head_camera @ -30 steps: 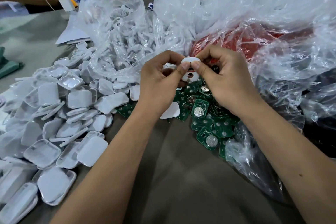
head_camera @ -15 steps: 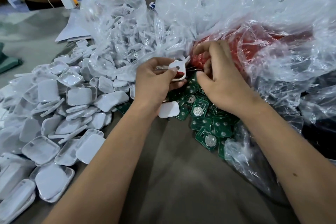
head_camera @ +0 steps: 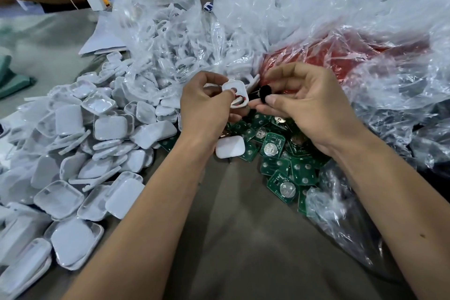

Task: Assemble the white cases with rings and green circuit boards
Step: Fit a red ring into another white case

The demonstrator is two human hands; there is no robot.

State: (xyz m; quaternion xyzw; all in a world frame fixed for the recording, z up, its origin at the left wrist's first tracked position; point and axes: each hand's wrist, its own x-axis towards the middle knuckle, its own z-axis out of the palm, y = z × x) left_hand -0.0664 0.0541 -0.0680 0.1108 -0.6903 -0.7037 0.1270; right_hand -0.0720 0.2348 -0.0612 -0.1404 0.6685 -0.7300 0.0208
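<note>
left hand (head_camera: 207, 107) pinches rounded white plastic case (head_camera: 235, 92), long axis tilted up-left, open face toward right hand (head_camera: 304, 107), which pinches small black round part (head_camera: 264, 91).

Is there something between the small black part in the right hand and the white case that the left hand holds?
Nothing visible. The right hand pinches the black part just beside the white case in the left hand, with only a small open gap between.

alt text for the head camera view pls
Left hand holds a white case while the right hand pinches a small black part beside it, above green circuit boards; loose white cases are piled left.
</note>
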